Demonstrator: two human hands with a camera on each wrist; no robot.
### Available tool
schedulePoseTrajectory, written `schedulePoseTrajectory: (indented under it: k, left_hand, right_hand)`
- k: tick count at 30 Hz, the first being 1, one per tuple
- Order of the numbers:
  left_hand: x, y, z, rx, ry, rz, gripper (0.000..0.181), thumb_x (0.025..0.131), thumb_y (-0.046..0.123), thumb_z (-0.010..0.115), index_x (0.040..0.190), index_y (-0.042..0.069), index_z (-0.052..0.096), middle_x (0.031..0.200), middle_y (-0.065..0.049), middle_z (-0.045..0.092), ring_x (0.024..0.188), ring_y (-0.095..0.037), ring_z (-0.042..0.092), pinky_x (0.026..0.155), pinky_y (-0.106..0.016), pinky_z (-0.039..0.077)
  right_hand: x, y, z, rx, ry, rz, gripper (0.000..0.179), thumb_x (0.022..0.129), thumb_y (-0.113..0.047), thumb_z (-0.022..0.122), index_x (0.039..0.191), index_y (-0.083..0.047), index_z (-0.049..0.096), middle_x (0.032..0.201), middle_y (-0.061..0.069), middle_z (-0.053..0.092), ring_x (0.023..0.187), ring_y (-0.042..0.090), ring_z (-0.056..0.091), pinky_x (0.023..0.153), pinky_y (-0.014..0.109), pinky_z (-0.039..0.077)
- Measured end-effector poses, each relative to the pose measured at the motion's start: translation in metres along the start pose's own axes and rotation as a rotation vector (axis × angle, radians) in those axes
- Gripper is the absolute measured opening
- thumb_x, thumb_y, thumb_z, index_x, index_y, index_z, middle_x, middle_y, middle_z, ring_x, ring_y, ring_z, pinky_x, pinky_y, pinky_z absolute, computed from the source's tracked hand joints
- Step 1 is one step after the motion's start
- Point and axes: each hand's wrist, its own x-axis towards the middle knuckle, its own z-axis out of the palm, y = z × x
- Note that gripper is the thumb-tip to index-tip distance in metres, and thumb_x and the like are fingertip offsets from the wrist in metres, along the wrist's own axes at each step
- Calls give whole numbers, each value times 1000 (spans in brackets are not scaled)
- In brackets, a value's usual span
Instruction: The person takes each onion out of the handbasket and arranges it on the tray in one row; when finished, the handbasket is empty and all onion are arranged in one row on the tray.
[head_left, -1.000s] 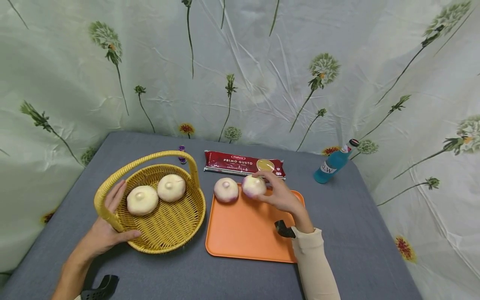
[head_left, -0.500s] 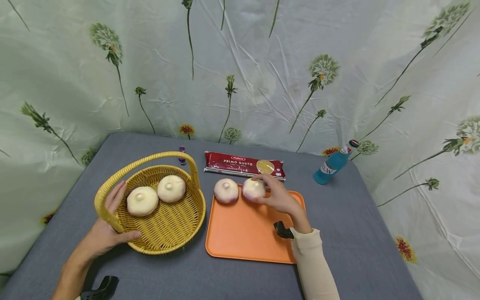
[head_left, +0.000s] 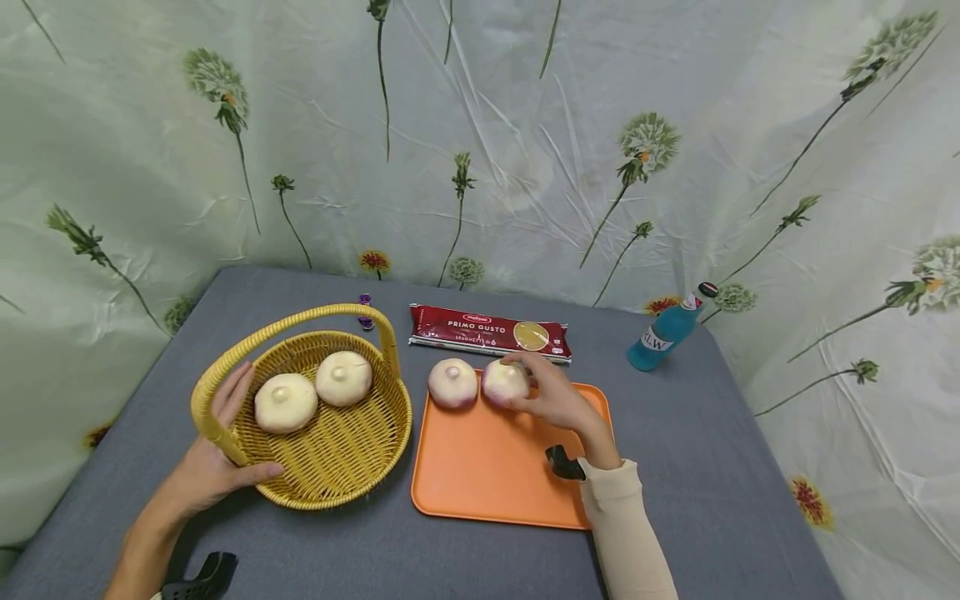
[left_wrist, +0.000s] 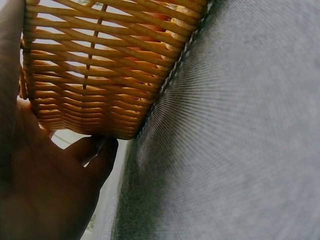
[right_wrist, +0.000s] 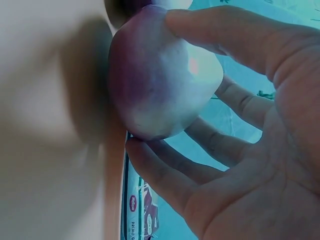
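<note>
My right hand (head_left: 553, 398) holds a purple-and-white turnip (head_left: 505, 382) at the far edge of the orange tray (head_left: 491, 467). In the right wrist view its thumb and fingers curl round the turnip (right_wrist: 160, 75), which sits right at the tray surface. A second turnip (head_left: 453, 384) stands just left of it on the tray. My left hand (head_left: 213, 471) grips the near left side of a yellow wicker basket (head_left: 341, 462), thumb over the rim and fingers behind the handle. Inside the basket lie two pale turnips, one at left (head_left: 286, 403) and one at right (head_left: 343, 377).
A red spaghetti packet (head_left: 487, 331) lies behind the tray. At the back right stands a blue bottle (head_left: 662, 335) with a dark cap. A small purple object (head_left: 365, 312) is behind the basket handle. Flowered cloth (head_left: 510, 167) hangs beyond the grey tabletop (head_left: 712, 483).
The turnip in my right hand has shifted slightly towards me and left, closer to the other turnip on the tray. My left hand and the basket have stayed put.
</note>
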Motion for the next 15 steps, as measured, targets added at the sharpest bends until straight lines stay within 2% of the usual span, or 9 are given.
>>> schedulePoseTrajectory:
  k: [7,15]
  left_hand:
    - [0,0,0,-2,4,5,142,47,6,95,162,7,12,164,-23,6,151,-7,2,108,-6,7]
    - [-1,-1,0,1,-2,-17,141,49,8,95,162,10,10,164,-22,4,151,-8,0,108,-7,6]
  right_hand:
    - [-1,-2,1,2,-17,-9,54,86,-11,78,135,-8,54,137,14,54,114,30,54,99,51,45]
    - [-1,-2,2,-15,-14,-19,53,85,-12,80,133,-8,55,133,13,55,107,28,54,93,49,46]
